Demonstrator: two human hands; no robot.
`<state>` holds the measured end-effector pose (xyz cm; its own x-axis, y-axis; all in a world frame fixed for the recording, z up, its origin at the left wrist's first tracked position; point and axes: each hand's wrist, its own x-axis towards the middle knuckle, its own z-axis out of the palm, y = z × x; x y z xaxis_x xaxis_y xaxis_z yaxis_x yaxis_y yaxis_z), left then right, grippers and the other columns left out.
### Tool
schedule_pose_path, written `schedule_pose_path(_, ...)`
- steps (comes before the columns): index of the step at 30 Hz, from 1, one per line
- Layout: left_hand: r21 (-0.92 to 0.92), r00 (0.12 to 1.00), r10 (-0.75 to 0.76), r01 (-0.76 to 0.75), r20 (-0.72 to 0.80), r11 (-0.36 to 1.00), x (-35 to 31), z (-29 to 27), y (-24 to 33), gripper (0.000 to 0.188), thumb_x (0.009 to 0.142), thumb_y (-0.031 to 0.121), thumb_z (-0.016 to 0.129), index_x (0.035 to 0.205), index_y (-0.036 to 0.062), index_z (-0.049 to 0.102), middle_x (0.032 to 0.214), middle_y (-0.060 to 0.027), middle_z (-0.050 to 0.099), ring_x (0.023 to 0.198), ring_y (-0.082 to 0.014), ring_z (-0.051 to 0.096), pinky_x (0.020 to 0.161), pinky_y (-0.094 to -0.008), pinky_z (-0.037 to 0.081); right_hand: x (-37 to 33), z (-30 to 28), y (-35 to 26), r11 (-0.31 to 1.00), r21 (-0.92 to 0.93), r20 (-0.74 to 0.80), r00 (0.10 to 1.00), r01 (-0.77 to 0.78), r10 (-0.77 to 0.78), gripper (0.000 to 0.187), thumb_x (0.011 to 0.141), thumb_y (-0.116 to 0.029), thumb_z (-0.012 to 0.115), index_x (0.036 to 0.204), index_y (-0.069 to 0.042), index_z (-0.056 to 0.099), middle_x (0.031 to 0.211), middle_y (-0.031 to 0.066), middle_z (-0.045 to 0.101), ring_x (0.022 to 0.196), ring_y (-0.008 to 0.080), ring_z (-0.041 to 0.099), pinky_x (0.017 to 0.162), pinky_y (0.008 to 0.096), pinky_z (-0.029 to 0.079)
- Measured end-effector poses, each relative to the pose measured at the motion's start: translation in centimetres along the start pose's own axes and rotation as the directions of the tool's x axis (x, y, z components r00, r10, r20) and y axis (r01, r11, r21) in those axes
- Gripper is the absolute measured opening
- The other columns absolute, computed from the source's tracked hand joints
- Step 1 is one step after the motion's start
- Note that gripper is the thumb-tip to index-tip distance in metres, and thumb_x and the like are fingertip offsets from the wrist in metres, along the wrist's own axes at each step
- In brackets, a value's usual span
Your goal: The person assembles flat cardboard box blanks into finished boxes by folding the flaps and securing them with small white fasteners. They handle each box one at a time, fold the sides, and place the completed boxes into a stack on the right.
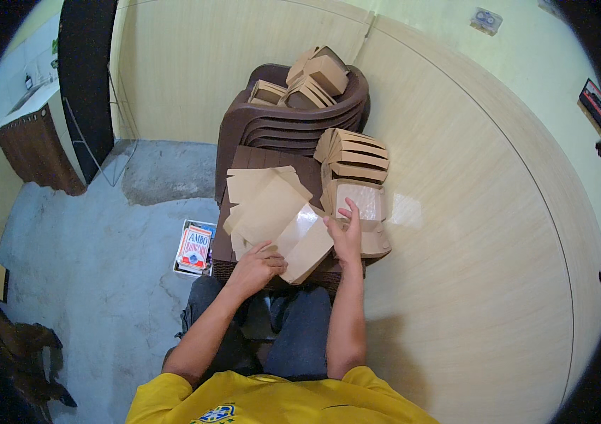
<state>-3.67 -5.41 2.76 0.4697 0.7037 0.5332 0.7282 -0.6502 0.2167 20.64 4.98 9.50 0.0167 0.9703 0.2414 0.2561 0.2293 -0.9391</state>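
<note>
A flat brown cardboard box blank lies before me with a shiny inner face and its right part folded along a crease. More flat blanks lie fanned out beneath and beyond it on a dark brown slatted surface. My left hand is closed on the blank's near left edge, its fingers curled over the cardboard. At the blank's right edge is my right hand, its fingers spread and raised and its thumb by the edge. Just beyond that hand sits an opened box with a glossy inside.
Nested folded boxes stand at the far right of the surface. Further box pieces rest on stacked brown chairs. A wood-panelled wall rises close on the right. On the floor at left is a small bin holding packets.
</note>
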Motion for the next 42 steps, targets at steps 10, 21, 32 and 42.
schedule_pose_path(10, -0.522, 0.854, -0.521, 0.452, 0.017, 0.723, 2.8, -3.9, -1.4, 0.034, 0.092, 0.001, 0.064, 0.123, 0.0052, 0.079, 0.123, -0.0171, 0.078, 0.121, -0.0288, 0.074, 0.113, -0.0479, 0.052, -1.9, 1.5, 0.8, 0.986, -0.1, -0.001, 0.991, 0.134, -0.135, 0.034, 0.1, 0.003, 0.06, 0.131, 0.004, 0.074, 0.129, 0.0174, 0.072, 0.116, 0.0237, 0.069, 0.104, 0.0338, 0.051)
schedule_pose_path(21, -0.972, 0.553, -0.831, 0.221, 0.058, 0.079, 8.7, -2.0, -0.4, 0.02, 0.103, 0.008, 0.073, 0.119, -0.0028, 0.072, 0.106, -0.0084, 0.075, 0.095, -0.0146, 0.073, 0.077, -0.0322, 0.068, -6.7, 6.3, -1.1, 0.906, -0.144, -0.001, 0.916, 0.398, -0.402, 0.029, 0.088, -0.005, 0.079, 0.117, -0.004, 0.075, 0.117, 0.018, 0.067, 0.111, 0.0349, 0.069, 0.098, 0.0427, 0.056)
schedule_pose_path(32, -0.945, 0.631, -0.761, 0.318, 0.15, 0.078, 6.0, 0.5, -0.1, 0.017, 0.095, 0.001, 0.074, 0.111, -0.0007, 0.077, 0.098, -0.0062, 0.077, 0.089, -0.0128, 0.07, 0.082, -0.0295, 0.058, -5.4, 5.3, -1.3, 0.981, -0.006, 0.048, 0.98, -0.194, 0.194, 0.019, 0.096, -0.019, 0.078, 0.1, -0.001, 0.075, 0.084, 0.0045, 0.071, 0.082, 0.0152, 0.066, 0.078, 0.0327, 0.053)
schedule_pose_path(42, -0.947, 0.63, -0.713, 0.277, 0.306, -0.162, 5.7, 1.7, 0.1, 0.018, 0.092, 0.0, 0.077, 0.109, -0.0039, 0.074, 0.096, -0.0085, 0.076, 0.088, -0.0153, 0.072, 0.085, -0.0289, 0.059, -5.6, 5.6, -0.4, 0.916, 0.279, 0.058, 0.957, -0.289, 0.284, 0.013, 0.093, -0.012, 0.081, 0.094, 0.001, 0.079, 0.083, 0.0001, 0.071, 0.076, 0.0106, 0.06, 0.07, 0.0291, 0.048)
